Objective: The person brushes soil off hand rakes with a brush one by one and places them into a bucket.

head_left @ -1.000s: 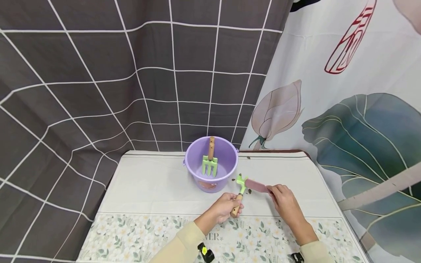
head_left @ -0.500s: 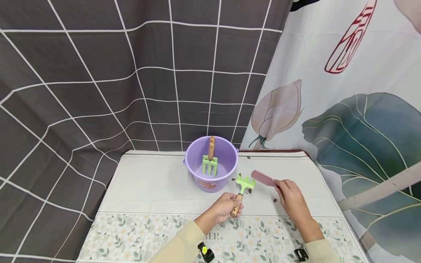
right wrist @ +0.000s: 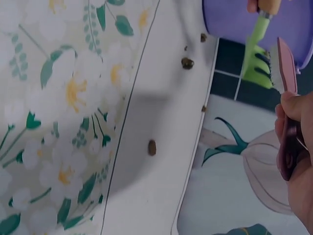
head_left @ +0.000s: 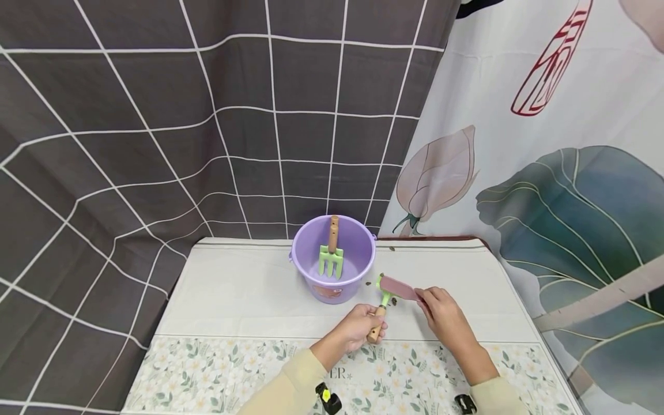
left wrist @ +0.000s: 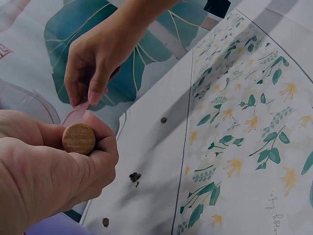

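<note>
My left hand (head_left: pixel 355 331) grips the wooden handle of a small green hand rake (right wrist: pixel 255 68), its head raised over the table. My right hand (head_left: pixel 446 317) holds a pink brush (head_left: pixel 398 287) by its handle. In the right wrist view the brush's white bristles are at the rake's tines; in the head view its pink back covers most of the rake head. The left wrist view shows the round end of the rake's handle (left wrist: pixel 78 139) between thumb and fingers; the rake head is hidden there.
Behind my left hand stands a purple bucket (head_left: pixel 306 271) with a green hand fork (head_left: pixel 331 260) inside, wooden handle up. Several dark brown bits, one a clump (right wrist: pixel 187 63), lie on the white and floral tablecloth (head_left: pixel 249 300). Curtains hang behind the table.
The brush was over the rake head, moved off it to the right, and is now back over it. My left hand and the rake have shifted slightly right.
</note>
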A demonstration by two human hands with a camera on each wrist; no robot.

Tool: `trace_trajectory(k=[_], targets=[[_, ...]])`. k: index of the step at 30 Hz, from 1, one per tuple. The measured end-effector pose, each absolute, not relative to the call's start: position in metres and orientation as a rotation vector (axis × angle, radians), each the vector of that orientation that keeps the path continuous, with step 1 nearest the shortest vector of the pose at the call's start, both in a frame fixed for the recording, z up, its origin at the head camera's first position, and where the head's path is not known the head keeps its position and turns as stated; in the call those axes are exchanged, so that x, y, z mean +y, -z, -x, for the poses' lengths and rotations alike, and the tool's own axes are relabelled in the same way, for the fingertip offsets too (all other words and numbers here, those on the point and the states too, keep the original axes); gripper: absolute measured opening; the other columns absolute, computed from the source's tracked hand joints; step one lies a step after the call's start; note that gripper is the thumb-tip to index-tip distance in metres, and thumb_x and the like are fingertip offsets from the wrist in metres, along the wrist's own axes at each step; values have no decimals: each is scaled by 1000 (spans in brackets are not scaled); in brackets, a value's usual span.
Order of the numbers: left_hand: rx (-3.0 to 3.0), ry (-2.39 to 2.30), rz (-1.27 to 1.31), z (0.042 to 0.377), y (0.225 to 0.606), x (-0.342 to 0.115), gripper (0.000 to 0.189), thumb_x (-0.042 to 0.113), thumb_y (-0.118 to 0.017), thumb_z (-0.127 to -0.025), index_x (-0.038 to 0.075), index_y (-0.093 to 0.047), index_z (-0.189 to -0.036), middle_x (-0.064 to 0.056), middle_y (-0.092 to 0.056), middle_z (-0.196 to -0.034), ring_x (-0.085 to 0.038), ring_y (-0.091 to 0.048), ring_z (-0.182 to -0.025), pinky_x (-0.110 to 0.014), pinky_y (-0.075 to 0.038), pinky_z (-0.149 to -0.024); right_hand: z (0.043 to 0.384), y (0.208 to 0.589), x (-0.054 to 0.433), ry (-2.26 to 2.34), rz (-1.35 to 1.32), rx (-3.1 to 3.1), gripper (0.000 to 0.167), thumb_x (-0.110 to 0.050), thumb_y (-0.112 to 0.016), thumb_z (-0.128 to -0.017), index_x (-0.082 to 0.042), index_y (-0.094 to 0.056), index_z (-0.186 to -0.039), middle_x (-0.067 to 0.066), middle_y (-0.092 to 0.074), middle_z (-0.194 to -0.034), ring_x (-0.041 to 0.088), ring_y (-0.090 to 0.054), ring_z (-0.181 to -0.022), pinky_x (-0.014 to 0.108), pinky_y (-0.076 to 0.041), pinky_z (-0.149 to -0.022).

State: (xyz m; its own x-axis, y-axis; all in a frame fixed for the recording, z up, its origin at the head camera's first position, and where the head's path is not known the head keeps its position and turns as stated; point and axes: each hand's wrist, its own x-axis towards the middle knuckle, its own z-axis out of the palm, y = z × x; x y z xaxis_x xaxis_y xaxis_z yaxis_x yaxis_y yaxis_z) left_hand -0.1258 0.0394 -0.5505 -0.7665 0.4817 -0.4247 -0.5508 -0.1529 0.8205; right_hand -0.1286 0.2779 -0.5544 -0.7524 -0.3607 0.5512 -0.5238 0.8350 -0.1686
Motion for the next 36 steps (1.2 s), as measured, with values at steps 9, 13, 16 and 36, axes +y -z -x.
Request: trace_trajectory(k=[9, 13, 16, 36], targets=[[1439, -1980, 74, 126, 548, 43, 31, -2, -46, -105, -16, -44, -133, -10, -56, -90, -12, -55, -72, -16, -54, -56, 133, 561, 268, -381, -661, -2546, 30, -1, -83, -84, 0, -73, -112, 9, -68, -92, 25, -66, -83, 38, -61, -68], [1436, -1981, 75, 126, 546, 43, 31, -3, -46, -105, -15, -44, -133, -10, -57, -90, -12, -55, -71, -16, -54, -56, 136, 562, 267, -369, -662, -2552, 32, 0, -82, -83, 0, -72, -113, 10, -68, -92, 25, -66, -83, 39, -61, -68], [1442, -1976, 79, 126, 545, 43, 30, -2, -46, -105, -15, -44, -133, -10, -57, -91, -12, -55, -71, -16, -54, -57, 138, 562, 267, -356, -666, -2540, 32, 1, -82, -82, 1, -72, -113, 11, -68, -92, 26, -65, -82, 40, -60, -69], [1480, -1981, 103, 124, 545, 44, 31, 1, -48, -105, -14, -46, -132, -10, -57, -91, -13, -54, -71, -18, -53, -56, 142, 557, 265, -214, -667, -2500, 32, 2, -82, -81, 2, -71, -111, 13, -68, -91, 29, -63, -79, 42, -56, -68]])
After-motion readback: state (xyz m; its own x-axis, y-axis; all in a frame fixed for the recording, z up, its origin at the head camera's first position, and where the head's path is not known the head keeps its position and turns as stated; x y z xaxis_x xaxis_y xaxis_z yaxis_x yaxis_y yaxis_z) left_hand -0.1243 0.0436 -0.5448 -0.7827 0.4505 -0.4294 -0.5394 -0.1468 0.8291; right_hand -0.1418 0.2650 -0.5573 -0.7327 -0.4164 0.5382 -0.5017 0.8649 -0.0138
